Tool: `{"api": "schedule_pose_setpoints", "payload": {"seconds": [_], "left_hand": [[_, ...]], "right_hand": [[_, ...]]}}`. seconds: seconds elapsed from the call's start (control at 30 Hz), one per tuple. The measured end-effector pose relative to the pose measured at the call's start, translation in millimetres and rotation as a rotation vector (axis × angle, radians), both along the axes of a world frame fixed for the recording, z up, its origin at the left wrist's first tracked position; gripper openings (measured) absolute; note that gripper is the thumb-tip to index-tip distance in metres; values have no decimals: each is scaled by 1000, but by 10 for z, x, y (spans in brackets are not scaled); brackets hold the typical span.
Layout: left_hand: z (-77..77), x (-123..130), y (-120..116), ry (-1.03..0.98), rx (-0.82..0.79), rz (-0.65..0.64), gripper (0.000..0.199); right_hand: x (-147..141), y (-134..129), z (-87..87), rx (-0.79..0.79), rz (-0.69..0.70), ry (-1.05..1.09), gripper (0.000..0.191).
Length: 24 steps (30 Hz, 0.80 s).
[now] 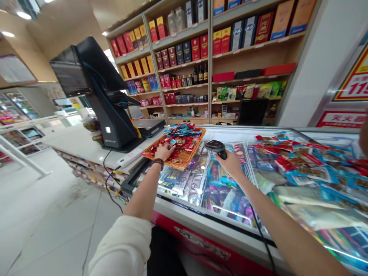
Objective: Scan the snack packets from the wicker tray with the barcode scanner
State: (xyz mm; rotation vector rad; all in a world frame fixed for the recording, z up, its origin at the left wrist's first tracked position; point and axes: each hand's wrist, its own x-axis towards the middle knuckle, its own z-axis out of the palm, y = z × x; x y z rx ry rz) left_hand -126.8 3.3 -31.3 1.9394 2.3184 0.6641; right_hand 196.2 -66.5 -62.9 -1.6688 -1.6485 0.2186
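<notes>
My left hand [163,151], with a beaded bracelet at the wrist, reaches into a woven basket [184,163] of small red and blue snack packets [186,132]. Its fingers are curled in among the packets around something small that I cannot make out. A black handheld barcode scanner [215,145] is gripped in my right hand [232,164], its head pointing left toward the basket. The scanner's cable hangs below my right forearm. The basket rests at the left end of a glass-topped freezer [184,207].
More red and blue packets [304,157] lie spread over the freezer's right side. Wrapped goods show through the glass. On the left counter [66,140] stands a black checkout terminal [109,103], with a loose black cable [106,184] below. Shelves [184,65] of boxes and bottles line the back wall.
</notes>
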Motion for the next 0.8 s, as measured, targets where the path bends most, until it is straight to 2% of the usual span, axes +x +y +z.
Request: {"api": "schedule_pose_setpoints", "payload": {"seconds": [0.13,0.27,0.4,0.57,0.7,0.8], "left_hand": [[-1,-28,4,-18,-37,-181,57],[24,34,-30,139,-83,-147,43],[30,160,-93,213,-33,-176,37],[6,360,-64,140,-104,-182,52],[52,542,-41,-15,-194,-239,34],[126,637,-100,-69,-38,-135,29]], "right_hand": [[-18,-17,4,-19,-5,-23,36],[-44,-65,15,-22,11,-31,37],[-61,-102,14,-14,30,-35,38],[-53,-114,-14,5,30,-37,37],[-32,-149,-7,4,47,-22,39],[7,-174,7,21,40,18,38]]}}
